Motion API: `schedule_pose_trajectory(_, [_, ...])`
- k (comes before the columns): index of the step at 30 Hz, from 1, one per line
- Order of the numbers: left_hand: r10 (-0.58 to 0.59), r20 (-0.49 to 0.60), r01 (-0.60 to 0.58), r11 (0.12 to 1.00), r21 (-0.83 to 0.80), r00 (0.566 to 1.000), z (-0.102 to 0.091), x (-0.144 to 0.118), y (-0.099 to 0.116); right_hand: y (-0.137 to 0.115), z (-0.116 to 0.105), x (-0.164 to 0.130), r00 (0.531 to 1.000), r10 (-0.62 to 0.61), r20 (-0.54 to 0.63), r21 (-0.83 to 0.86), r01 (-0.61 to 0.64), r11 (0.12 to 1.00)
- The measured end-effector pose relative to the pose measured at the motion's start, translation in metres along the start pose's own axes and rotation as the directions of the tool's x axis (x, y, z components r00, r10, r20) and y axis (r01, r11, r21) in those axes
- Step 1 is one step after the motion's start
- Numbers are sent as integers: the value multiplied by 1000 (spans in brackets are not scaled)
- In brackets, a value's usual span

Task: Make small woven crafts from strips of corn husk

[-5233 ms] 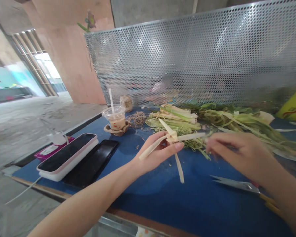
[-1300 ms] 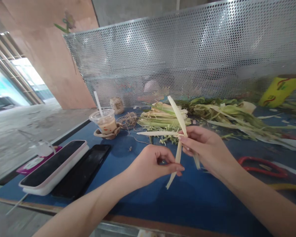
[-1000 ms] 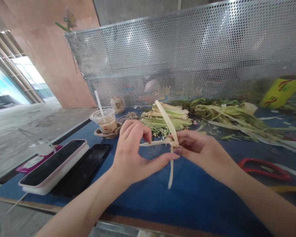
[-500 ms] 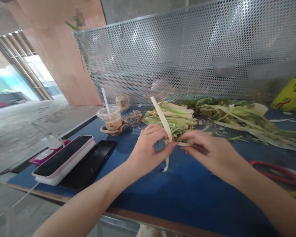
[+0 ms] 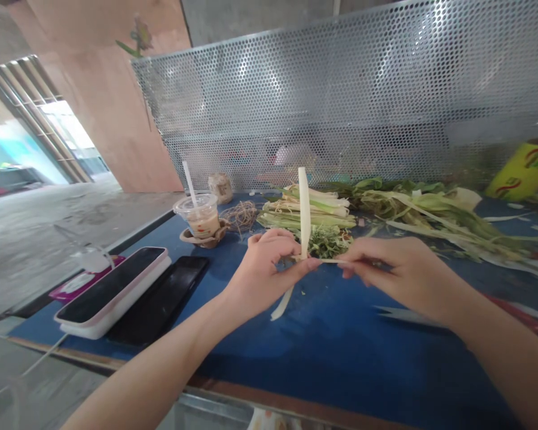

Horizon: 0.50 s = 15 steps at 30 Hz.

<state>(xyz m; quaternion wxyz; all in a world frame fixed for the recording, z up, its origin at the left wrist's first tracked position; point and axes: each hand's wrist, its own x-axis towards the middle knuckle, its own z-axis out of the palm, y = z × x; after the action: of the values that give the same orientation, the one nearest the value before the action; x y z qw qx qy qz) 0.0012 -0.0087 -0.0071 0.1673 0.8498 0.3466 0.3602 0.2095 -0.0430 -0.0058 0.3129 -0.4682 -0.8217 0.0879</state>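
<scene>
My left hand is closed in a pinch on a pale leaf strip. One end stands upright above the fingers, and a loose end hangs toward the table. My right hand pinches a thin, taut strip end running sideways from the left fingertips. Whether these are one strip or several, I cannot tell; the crossing point is partly hidden by my left fingers. Just behind the hands lie a heap of small green trimmings and a bundle of pale green stalks.
Scissors with red handles lie partly under my right forearm. Long leaves and a yellow roll are at the right. To the left are an iced drink cup, a black phone and a white-cased device.
My right hand has moved right, drawing the thin strip straight. The upright strip has swung from leaning left to nearly vertical, and the hanging end has shifted left.
</scene>
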Motion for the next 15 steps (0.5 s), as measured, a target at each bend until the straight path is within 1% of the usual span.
schedule_pose_trajectory(1, [-8,26,8,1000,-4,1000,0,0,0,0,-1,0,1000,12,17,6,-12,1000])
schedule_pose_trajectory(3, [0,118,-1,1000,10,993,1,-2,1,0,-3,0,997,51,57,38,-53,998])
schedule_pose_trajectory(5, [36,229,-46,998,38,973,3,-4,3,-2,-2,1,992,101,74,108,-108,988])
schedule_pose_trajectory(7, [81,300,-100,994,51,951,6,-6,5,-5,1,4,987,146,67,209,-157,965])
schedule_pose_trajectory(9, [118,318,-133,991,26,941,9,-8,8,-10,6,7,984,172,52,310,-179,934])
schedule_pose_trajectory(11, [139,301,-143,990,-10,943,13,-9,11,-14,10,10,981,194,26,381,-189,905])
schedule_pose_trajectory(13, [131,290,-128,991,-31,948,16,-9,13,-16,12,11,976,219,-14,420,-193,887])
schedule_pose_trajectory(15, [103,314,-95,995,-40,944,18,-9,15,-16,14,10,965,254,-65,449,-199,871])
